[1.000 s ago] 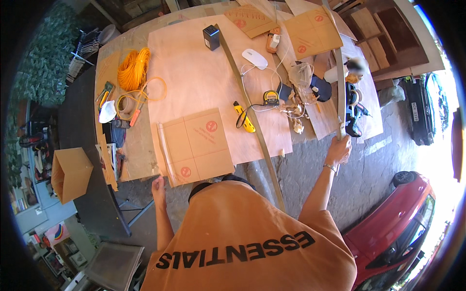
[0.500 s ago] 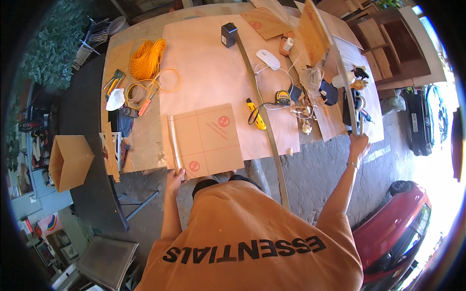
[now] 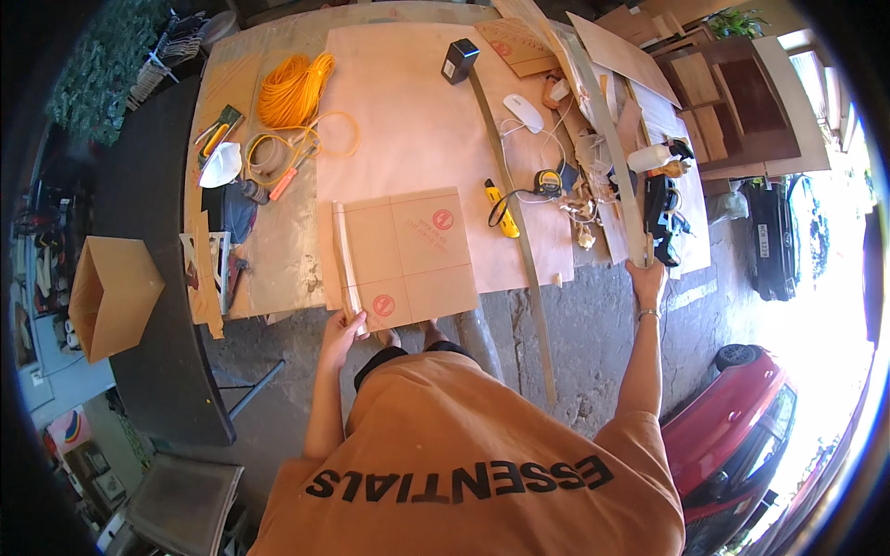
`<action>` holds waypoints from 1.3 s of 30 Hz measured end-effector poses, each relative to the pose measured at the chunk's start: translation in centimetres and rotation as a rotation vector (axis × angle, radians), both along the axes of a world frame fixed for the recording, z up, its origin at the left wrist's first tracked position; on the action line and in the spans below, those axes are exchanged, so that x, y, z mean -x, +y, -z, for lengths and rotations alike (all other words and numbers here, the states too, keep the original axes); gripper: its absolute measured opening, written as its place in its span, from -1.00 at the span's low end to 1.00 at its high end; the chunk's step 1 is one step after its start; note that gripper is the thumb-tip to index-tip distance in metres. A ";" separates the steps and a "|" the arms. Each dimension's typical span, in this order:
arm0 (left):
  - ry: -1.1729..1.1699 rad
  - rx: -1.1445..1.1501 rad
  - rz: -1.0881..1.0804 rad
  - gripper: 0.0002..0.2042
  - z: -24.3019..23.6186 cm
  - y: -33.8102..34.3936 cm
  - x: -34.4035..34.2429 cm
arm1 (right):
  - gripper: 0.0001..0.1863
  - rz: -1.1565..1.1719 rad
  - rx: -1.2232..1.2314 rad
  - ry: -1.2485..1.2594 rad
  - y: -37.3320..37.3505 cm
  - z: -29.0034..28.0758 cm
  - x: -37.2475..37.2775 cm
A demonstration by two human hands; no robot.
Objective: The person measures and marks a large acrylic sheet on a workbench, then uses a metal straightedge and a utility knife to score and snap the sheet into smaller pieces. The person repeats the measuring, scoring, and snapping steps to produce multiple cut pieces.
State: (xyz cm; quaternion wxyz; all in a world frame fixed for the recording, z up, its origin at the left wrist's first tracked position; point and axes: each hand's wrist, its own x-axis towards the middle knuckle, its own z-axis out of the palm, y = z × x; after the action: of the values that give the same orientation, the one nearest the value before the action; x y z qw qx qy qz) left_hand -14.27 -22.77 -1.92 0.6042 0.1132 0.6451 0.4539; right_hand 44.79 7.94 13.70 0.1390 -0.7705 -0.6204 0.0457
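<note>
At the near left corner of a square cardboard sheet (image 3: 417,259), my left hand (image 3: 345,334) is closed on its edge, by a pale narrow strip (image 3: 348,259) that runs along that side. Off to the right, my right hand (image 3: 647,278) grips the near end of a long, narrow cardboard piece (image 3: 623,176) stretching away over the right side of the table. Between my hands lie a yellow utility knife (image 3: 502,208) and a yellow tape measure (image 3: 547,183). A second long strip (image 3: 530,278) crosses the table and hangs past its front edge.
On the left lie coiled orange rope (image 3: 295,91), a tape roll (image 3: 269,157) and hand tools. A black box (image 3: 459,61) and a white mouse (image 3: 524,113) sit farther back. Cardboard scraps and a white bottle (image 3: 647,157) crowd the right. An open carton (image 3: 111,296) rests on a dark table.
My right hand has moved left and lowered the long cardboard piece, which stood raised with a broad face showing. The left hand keeps its hold on the sheet.
</note>
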 end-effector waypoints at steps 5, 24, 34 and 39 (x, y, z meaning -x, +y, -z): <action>0.094 -0.074 0.020 -0.79 -0.4 1.2 0.2 | -0.56 0.058 -0.034 0.158 -2.1 -1.7 4.0; 1.262 -0.101 0.191 -0.58 -4.2 3.7 0.2 | -0.62 0.007 0.095 0.537 -32.1 11.4 30.2; 1.290 -0.656 0.776 0.06 -0.6 21.8 -3.6 | -0.61 -0.187 0.080 0.412 -31.5 16.8 28.4; 1.339 -0.737 0.853 0.21 1.5 23.6 -2.8 | -0.55 -0.176 0.138 0.442 -31.6 16.7 28.1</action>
State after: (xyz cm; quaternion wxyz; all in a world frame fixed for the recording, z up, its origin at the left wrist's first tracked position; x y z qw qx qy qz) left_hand -11.51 0.78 -3.38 0.1416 0.7757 0.5793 0.2066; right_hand 16.69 -23.65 -3.04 0.2138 -0.6924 -0.6353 0.2671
